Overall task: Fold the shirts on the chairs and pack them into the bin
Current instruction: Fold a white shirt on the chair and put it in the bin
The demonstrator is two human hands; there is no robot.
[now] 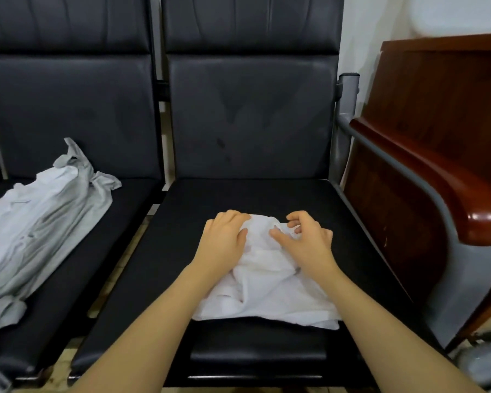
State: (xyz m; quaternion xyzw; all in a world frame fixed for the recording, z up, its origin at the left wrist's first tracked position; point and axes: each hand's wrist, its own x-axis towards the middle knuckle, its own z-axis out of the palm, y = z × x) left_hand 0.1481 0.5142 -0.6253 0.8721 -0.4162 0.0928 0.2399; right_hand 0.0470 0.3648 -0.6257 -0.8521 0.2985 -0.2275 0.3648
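A white shirt (267, 282) lies bunched on the right chair (267, 194). The left hand (224, 236) grips its far edge, while the right hand (304, 236) hovers over it (fingers curled, holding nothing). Another shirt (37, 222) sprawls on the left chair (119, 211).

Your two forearms enter from the bottom edge, both bare from elbow to wrist, with no sleeve showing. Your left hand (224, 236) and right hand (306, 236) are ungloved; fingers are slim, nails short, and wrists and fingers show no visible watch, band or ring.
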